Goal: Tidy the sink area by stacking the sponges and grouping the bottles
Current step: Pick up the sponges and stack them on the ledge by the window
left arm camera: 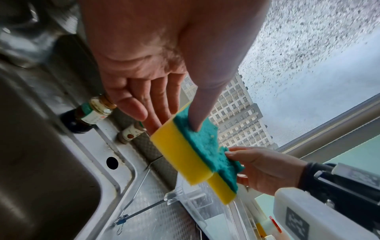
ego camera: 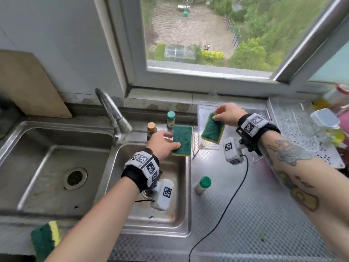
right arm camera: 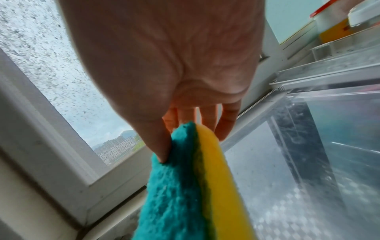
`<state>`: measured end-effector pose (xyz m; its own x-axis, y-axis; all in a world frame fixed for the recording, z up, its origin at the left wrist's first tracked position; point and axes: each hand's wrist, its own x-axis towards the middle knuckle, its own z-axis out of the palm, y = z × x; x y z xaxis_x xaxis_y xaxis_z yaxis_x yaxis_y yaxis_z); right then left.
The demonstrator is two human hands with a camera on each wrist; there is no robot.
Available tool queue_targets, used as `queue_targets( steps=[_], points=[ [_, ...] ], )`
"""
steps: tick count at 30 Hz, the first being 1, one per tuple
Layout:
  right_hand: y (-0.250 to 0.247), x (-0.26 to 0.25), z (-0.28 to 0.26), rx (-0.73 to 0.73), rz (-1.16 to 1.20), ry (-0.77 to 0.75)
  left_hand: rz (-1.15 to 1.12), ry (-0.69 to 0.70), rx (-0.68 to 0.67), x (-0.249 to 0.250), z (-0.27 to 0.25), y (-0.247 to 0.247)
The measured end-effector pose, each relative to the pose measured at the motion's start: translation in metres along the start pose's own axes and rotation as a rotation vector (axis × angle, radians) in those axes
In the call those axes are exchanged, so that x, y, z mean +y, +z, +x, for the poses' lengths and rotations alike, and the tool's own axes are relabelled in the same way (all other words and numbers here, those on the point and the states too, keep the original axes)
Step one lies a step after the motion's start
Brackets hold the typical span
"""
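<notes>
Each hand grips a green-topped yellow sponge. My left hand (ego camera: 172, 141) (left arm camera: 174, 123) holds one sponge (ego camera: 182, 140) (left arm camera: 180, 151) flat above the small basin's far right corner, thumb on the green side and fingers underneath. My right hand (ego camera: 219, 115) (right arm camera: 185, 128) pinches the second sponge (ego camera: 212, 129) (left arm camera: 226, 183) (right arm camera: 185, 186) by its far end, hanging tilted over a clear plastic tray (ego camera: 203, 110) (right arm camera: 308, 129). A third sponge (ego camera: 45, 241) lies at the near left edge. A brown-capped bottle (ego camera: 151, 129) (left arm camera: 92, 113) and a green-capped bottle (ego camera: 171, 119) (left arm camera: 131, 133) stand behind the basin. Another green-capped bottle (ego camera: 203, 185) is on the counter.
A double steel sink (ego camera: 56, 148) with a faucet (ego camera: 113, 114) fills the left. A black cable (ego camera: 226, 205) runs across the patterned counter. A draining tray (ego camera: 302, 129) and plastic containers (ego camera: 324, 120) are at the far right. A cutting board (ego camera: 28, 84) leans on the wall.
</notes>
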<state>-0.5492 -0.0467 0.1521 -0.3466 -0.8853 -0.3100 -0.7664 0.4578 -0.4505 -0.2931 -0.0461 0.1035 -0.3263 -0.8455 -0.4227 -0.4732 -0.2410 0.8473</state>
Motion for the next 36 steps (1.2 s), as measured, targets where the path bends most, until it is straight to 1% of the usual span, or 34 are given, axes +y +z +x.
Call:
queue_targets(
  steps=[4, 8, 13, 15, 18, 19, 25, 30, 33, 36],
  points=[
    [-0.005, 0.012, 0.04, 0.03, -0.04, -0.04, 0.06, 0.007, 0.057, 0.02, 0.032, 0.023],
    [-0.001, 0.01, 0.069, 0.049, -0.029, -0.085, 0.085, 0.0, 0.1, 0.03, 0.053, 0.033],
    [0.007, 0.004, 0.101, 0.068, -0.03, -0.087, 0.062, 0.012, 0.128, 0.04, 0.072, 0.039],
    [0.011, 0.002, 0.107, 0.087, -0.027, -0.067, 0.053, 0.016, 0.135, 0.043, 0.079, 0.041],
    [0.017, 0.002, 0.114, 0.037, -0.015, -0.112, 0.051, 0.002, 0.154, 0.049, 0.09, 0.044],
    [0.018, 0.002, 0.115, 0.042, -0.016, -0.122, 0.04, -0.004, 0.161, 0.051, 0.094, 0.045],
    [0.023, 0.011, 0.116, 0.155, -0.093, -0.13, 0.028, -0.014, 0.148, 0.068, 0.108, 0.053],
    [0.01, 0.026, 0.116, 0.188, 0.104, -0.03, -0.035, -0.011, 0.155, 0.082, 0.117, 0.059],
    [0.0, 0.039, 0.113, 0.146, 0.165, 0.039, -0.11, -0.01, 0.15, 0.093, 0.119, 0.061],
    [0.001, 0.047, 0.105, -0.011, 0.31, 0.098, -0.15, -0.013, 0.159, 0.101, 0.119, 0.062]
  ],
)
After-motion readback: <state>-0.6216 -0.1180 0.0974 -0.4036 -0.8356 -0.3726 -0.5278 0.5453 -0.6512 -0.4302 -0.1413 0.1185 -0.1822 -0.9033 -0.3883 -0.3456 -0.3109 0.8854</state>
